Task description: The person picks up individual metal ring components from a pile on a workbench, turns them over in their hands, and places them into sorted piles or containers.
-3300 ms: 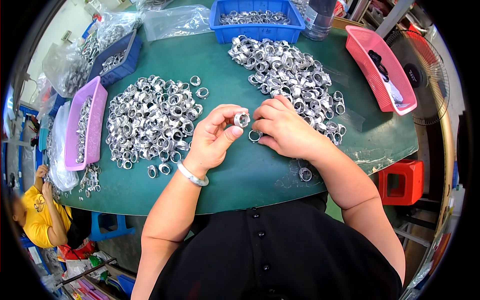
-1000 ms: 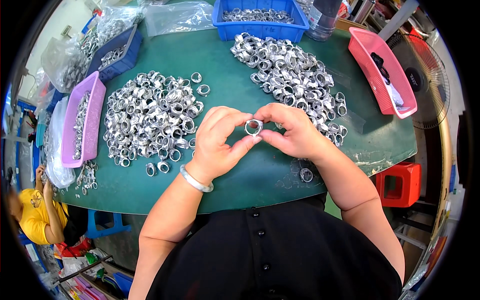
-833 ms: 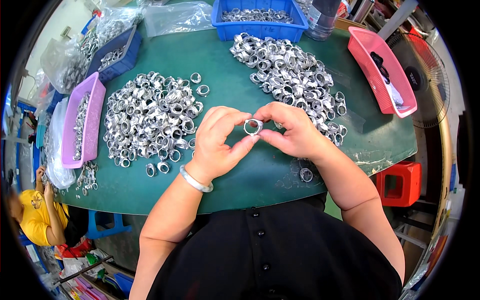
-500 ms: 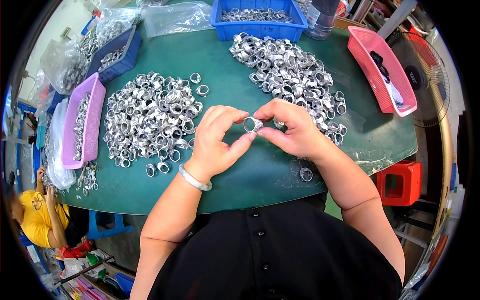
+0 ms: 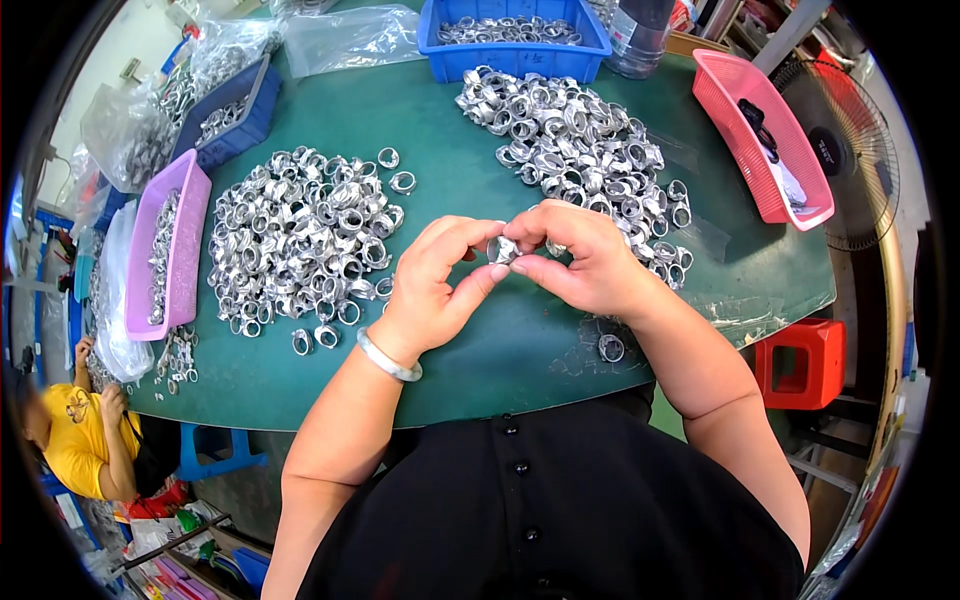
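Note:
Between my two hands is one silver-coloured metal ring, held up over the green table. My left hand pinches its left side with thumb and forefinger. From the other side, the thumb and fingertips of my right hand grip it too. Left of my hands lies a broad pile of similar rings. A second heap of rings stretches along beyond my right hand. One lone ring rests near the table's front edge.
At the back stands a blue bin of rings beside a bottle. A pink basket is at right, a purple basket and another blue bin at left. A person in yellow works at far left.
The ring has turned between my fingers, so its broad patterned face shows more and its round opening less. My hands stay in nearly the same place.

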Motion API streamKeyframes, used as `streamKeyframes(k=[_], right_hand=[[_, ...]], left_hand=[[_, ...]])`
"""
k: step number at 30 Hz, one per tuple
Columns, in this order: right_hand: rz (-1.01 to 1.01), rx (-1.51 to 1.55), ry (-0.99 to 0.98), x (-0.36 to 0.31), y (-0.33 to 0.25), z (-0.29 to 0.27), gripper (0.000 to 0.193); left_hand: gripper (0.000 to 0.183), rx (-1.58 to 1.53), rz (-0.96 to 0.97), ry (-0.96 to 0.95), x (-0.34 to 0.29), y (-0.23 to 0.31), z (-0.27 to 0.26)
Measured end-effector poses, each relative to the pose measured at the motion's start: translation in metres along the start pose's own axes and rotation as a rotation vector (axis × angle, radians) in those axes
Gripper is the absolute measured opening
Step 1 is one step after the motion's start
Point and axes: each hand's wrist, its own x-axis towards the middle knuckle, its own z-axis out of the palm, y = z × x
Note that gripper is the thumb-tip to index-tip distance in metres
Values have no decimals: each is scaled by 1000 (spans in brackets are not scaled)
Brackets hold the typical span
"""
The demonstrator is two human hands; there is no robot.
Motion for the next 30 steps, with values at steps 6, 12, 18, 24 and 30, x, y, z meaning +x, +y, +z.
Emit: streamKeyframes(k=[6,12,18,24,30], right_hand=[[-23,17,26,0,1,1,32],[-43,-5,31,0,1,0,32],[-48,-26,30,-1,2,0,31],[-37,-21,21,0,1,0,30],[-30,-25,14,0,0,-1,28]], left_hand=[[32,-353,-188,-9,-7,-4,4],[32,-659,-317,-41,-5,2,4],[36,-766,-406,-63,-7,-3,1],[33,-794,-429,-36,-7,-2,2],[31,-817,-437,-25,-7,-1,2]])
